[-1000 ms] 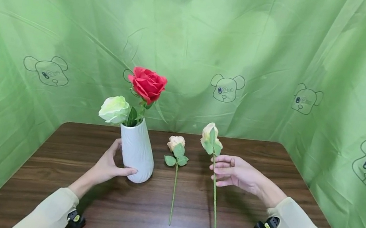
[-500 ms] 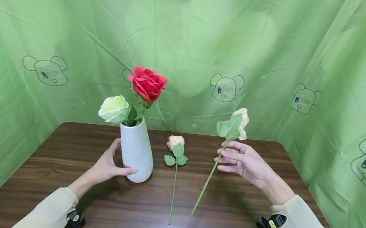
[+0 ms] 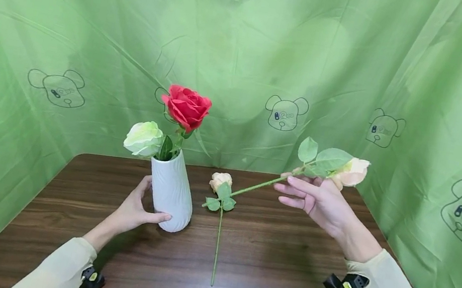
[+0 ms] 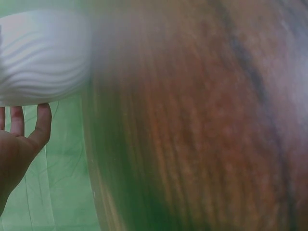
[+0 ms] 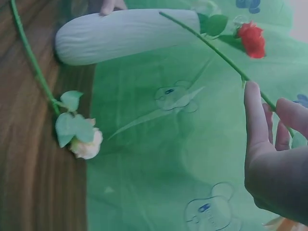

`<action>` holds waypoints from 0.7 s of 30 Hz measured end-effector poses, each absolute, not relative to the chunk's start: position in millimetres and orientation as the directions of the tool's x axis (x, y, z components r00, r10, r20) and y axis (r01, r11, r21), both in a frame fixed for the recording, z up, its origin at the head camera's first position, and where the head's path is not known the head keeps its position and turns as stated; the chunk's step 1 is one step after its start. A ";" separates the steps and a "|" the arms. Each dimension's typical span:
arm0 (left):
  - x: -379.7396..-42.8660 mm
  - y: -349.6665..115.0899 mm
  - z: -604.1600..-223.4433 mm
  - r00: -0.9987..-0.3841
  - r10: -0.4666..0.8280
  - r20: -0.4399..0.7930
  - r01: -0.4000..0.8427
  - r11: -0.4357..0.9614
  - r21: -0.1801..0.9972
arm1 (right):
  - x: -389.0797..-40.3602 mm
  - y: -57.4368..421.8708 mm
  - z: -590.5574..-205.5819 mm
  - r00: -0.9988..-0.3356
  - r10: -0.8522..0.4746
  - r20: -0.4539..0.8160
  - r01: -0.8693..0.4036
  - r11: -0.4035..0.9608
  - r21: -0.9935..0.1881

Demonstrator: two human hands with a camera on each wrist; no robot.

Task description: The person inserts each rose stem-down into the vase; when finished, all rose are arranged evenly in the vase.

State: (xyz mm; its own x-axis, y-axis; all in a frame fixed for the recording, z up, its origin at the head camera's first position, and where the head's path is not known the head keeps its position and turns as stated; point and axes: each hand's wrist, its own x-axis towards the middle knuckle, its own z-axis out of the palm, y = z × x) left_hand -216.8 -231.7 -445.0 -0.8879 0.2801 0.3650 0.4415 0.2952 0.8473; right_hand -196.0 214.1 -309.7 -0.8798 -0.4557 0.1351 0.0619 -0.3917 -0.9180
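My left hand (image 3: 133,206) holds a white ribbed vase (image 3: 172,190) near its base, thumb across the front; in the left wrist view its fingers touch the vase's side (image 4: 43,57). A red rose (image 3: 187,107) and a pale green-white rose (image 3: 144,138) stand in the vase. With thumb and fingers my right hand (image 3: 322,202) pinches the stem of a cream-peach rose (image 3: 352,172) close below its leaves. That rose is tilted, bloom to the right and stem end pointing down-left toward the vase. Another cream rose (image 3: 221,182) lies on the table between the hands.
The dark wooden table (image 3: 136,271) has its far edge just behind the vase. A green curtain (image 3: 246,55) with bear drawings surrounds the table at the back and both sides.
My right hand has lifted the cream-peach rose and turned it from nearly upright to slanting, bloom swinging right and stem end swinging up and left. My left hand keeps its hold on the vase.
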 end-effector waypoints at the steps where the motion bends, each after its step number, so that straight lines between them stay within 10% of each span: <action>1: -218.4 -232.8 -448.0 -0.890 0.277 0.362 0.437 0.292 0.851 | -194.9 212.8 -307.0 -0.881 -0.450 0.148 0.048 -0.395 -0.918; 21: -230.9 -242.3 -464.4 -0.897 0.284 0.340 0.422 0.319 0.849 | -191.8 176.6 -252.2 -0.841 -0.429 0.330 -0.117 -0.451 -0.885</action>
State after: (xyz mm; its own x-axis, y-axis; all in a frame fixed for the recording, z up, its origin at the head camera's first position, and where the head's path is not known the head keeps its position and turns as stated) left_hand -230.9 -242.3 -464.4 -0.8968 0.2835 0.3397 0.4223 0.3188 0.8486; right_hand -191.8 176.6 -252.2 -0.8408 -0.4289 0.3302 -0.1175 -0.4509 -0.8848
